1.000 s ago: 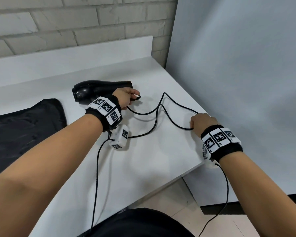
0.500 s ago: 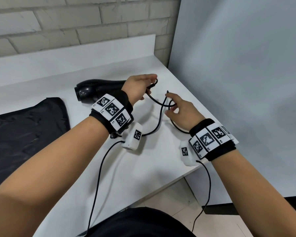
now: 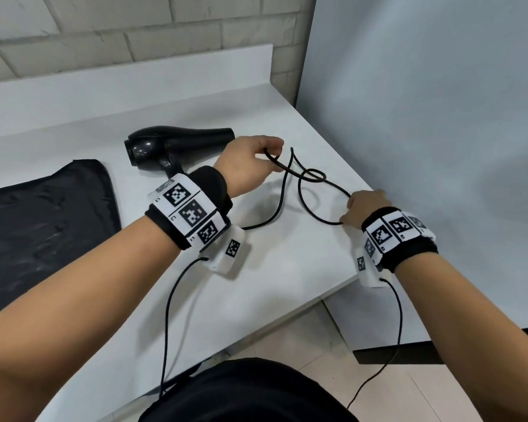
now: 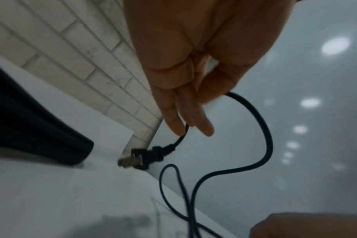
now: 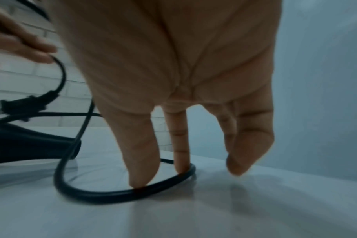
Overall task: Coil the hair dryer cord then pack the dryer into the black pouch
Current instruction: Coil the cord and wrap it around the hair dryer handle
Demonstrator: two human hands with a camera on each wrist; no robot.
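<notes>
The black hair dryer (image 3: 177, 147) lies on its side on the white table (image 3: 287, 269), nozzle to the right. Its black cord (image 3: 302, 193) runs in crossing loops over the table's right part. My left hand (image 3: 272, 153) is raised just right of the dryer and pinches the cord near its end; the plug (image 4: 141, 158) dangles below the fingers (image 4: 179, 122). My right hand (image 3: 348, 208) is at the table's right edge, with straight fingertips (image 5: 141, 175) touching a bend of the cord (image 5: 104, 193) from inside the loop, thumb apart. The black pouch (image 3: 43, 223) lies flat at the left.
A brick wall (image 3: 134, 35) rises behind the table's raised back lip. A grey panel (image 3: 424, 117) stands along the table's right edge. Thin cables hang from both wrist cameras over the table's front edge toward the tiled floor (image 3: 378, 391).
My right hand has left the spot beside my left hand and dropped to the cord bend at the table's right edge. My left hand stays raised with the cord end.
</notes>
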